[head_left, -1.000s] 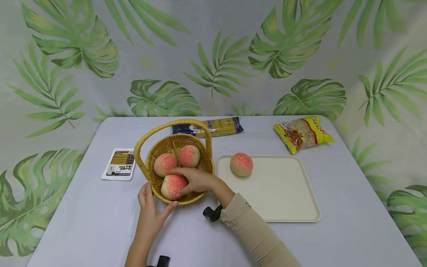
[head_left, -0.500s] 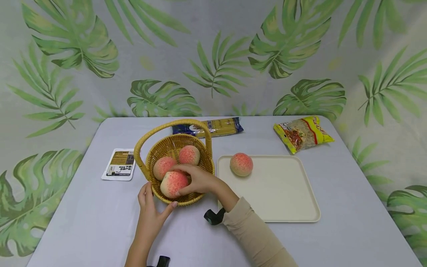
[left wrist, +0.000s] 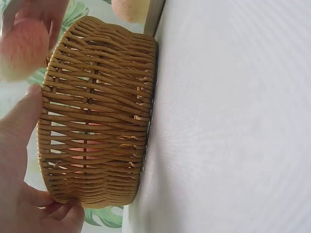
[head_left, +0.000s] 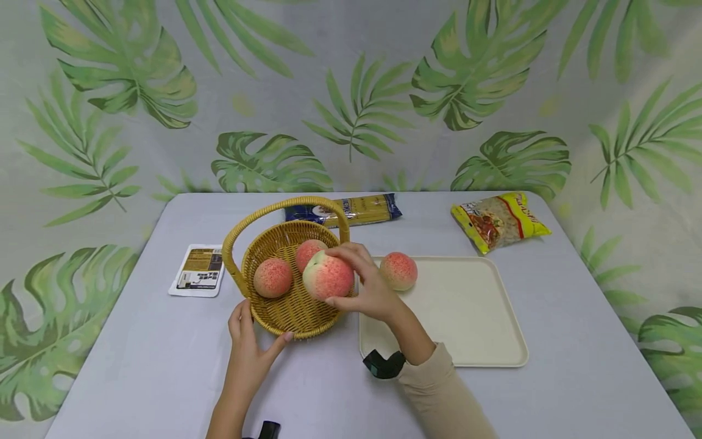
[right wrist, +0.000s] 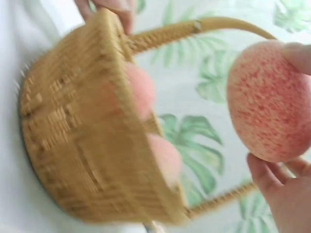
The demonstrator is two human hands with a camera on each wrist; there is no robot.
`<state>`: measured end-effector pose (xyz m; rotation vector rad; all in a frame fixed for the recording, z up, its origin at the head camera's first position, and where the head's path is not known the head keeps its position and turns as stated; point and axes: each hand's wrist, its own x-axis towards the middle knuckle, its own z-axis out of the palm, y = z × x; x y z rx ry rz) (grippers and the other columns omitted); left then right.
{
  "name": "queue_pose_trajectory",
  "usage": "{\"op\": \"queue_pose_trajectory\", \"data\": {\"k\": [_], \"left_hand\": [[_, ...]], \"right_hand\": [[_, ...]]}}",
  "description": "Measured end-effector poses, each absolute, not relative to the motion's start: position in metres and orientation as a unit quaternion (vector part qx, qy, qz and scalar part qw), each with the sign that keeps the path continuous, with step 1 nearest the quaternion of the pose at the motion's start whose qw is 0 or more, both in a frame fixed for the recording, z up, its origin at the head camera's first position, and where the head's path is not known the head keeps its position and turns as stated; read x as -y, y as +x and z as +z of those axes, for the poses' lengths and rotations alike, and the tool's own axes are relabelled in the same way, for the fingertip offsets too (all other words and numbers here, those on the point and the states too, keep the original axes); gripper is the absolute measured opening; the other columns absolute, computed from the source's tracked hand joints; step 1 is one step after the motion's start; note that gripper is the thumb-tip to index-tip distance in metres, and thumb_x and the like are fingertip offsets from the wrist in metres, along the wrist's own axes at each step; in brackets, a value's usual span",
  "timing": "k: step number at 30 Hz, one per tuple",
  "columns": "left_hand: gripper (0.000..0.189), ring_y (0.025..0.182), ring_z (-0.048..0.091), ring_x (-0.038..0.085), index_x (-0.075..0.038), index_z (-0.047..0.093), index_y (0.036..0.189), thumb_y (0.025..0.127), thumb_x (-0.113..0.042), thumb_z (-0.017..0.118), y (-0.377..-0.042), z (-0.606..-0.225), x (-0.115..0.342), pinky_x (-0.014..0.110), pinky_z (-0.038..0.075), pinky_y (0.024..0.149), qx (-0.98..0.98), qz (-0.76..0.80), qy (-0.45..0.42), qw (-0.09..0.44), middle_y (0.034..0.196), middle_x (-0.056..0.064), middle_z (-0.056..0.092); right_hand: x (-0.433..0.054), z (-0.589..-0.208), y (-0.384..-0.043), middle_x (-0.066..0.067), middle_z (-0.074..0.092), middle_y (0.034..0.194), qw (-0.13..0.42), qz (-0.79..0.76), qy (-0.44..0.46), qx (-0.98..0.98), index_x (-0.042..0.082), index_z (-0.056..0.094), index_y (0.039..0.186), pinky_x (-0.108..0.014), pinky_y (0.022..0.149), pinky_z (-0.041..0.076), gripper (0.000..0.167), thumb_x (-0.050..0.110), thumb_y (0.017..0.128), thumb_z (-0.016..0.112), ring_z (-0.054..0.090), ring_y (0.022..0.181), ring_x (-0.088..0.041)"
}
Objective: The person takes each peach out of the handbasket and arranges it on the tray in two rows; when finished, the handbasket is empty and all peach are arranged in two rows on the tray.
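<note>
My right hand holds a pink and cream peach between thumb and fingers, raised over the right side of a wicker basket. In the right wrist view, the gripped peach hangs beyond the basket's rim, level with its arched handle. Two more peaches lie inside, one at the left and one farther back, partly hidden by the held one. My left hand grips the basket's near left rim; the left wrist view has the thumb at the rim and fingers curled against the woven side.
Right of the basket is a cream tray with one peach at its back left corner. A pasta packet lies behind the basket, a yellow food bag at the back right, and a flat white-edged packet at the left.
My right hand has lifted the front peach out of the basket, moving up and to the right. The left hand stays on the rim, and the basket stays in place.
</note>
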<state>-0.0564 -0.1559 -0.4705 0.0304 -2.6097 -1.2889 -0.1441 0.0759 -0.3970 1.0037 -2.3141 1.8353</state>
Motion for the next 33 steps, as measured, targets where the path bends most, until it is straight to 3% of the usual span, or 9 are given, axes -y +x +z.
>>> {"op": "queue_pose_trajectory", "data": {"k": [3, 8, 12, 17, 24, 33], "left_hand": [[0.100, 0.124, 0.023, 0.036, 0.000, 0.013, 0.141, 0.071, -0.035, 0.076, -0.057, -0.471, 0.156, 0.053, 0.028, 0.095, 0.891, -0.438, 0.010, 0.117, 0.137, 0.022, 0.012], [0.100, 0.124, 0.023, 0.035, 0.002, 0.014, 0.140, 0.071, -0.032, 0.077, -0.057, -0.471, 0.156, 0.053, 0.028, 0.095, 0.891, -0.437, 0.008, 0.121, 0.136, 0.022, 0.012], [0.100, 0.123, 0.024, 0.036, 0.002, 0.013, 0.140, 0.071, -0.032, 0.077, -0.057, -0.471, 0.156, 0.053, 0.028, 0.095, 0.891, -0.439, 0.008, 0.119, 0.136, 0.022, 0.012], [0.101, 0.124, 0.023, 0.037, 0.001, 0.012, 0.141, 0.071, -0.033, 0.076, -0.057, -0.471, 0.155, 0.053, 0.028, 0.095, 0.892, -0.439, 0.013, 0.110, 0.137, 0.022, 0.011], [0.102, 0.123, 0.025, 0.037, 0.001, 0.010, 0.141, 0.072, -0.035, 0.075, -0.057, -0.471, 0.155, 0.052, 0.029, 0.095, 0.892, -0.438, 0.014, 0.107, 0.138, 0.021, 0.010], [0.102, 0.123, 0.025, 0.036, 0.001, 0.010, 0.141, 0.071, -0.037, 0.075, -0.056, -0.471, 0.156, 0.052, 0.030, 0.095, 0.893, -0.436, 0.014, 0.107, 0.138, 0.021, 0.010]], "right_hand": [[-0.096, -0.383, -0.137, -0.017, 0.032, 0.125, 0.047, 0.625, 0.295, 0.721, -0.001, 0.046, 0.122, -0.043, 0.091, 0.038, 0.067, -0.009, 0.062, 0.075, 0.037, 0.113, -0.028], [-0.132, -0.375, -0.130, -0.025, 0.030, 0.128, 0.109, 0.628, 0.234, 0.735, -0.009, 0.041, 0.121, -0.029, 0.092, 0.038, 0.068, -0.019, 0.060, 0.069, 0.036, 0.115, -0.022], [-0.164, -0.396, -0.136, -0.021, 0.033, 0.130, 0.147, 0.623, 0.188, 0.745, -0.007, 0.038, 0.125, -0.021, 0.094, 0.034, 0.071, -0.019, 0.063, 0.069, 0.036, 0.117, -0.016], [-0.203, -0.438, -0.149, -0.008, 0.038, 0.129, 0.188, 0.609, 0.104, 0.763, 0.005, 0.042, 0.130, -0.024, 0.093, 0.034, 0.073, -0.010, 0.066, 0.073, 0.038, 0.113, -0.017], [-0.232, -0.476, -0.156, -0.009, 0.038, 0.129, 0.176, 0.559, -0.028, 0.810, 0.011, 0.041, 0.131, -0.041, 0.091, 0.035, 0.070, 0.003, 0.070, 0.075, 0.038, 0.115, -0.022], [-0.239, -0.488, -0.155, -0.015, 0.032, 0.133, 0.110, 0.544, -0.069, 0.829, 0.012, 0.033, 0.136, -0.044, 0.093, 0.034, 0.072, 0.011, 0.076, 0.072, 0.035, 0.118, -0.025]]}}
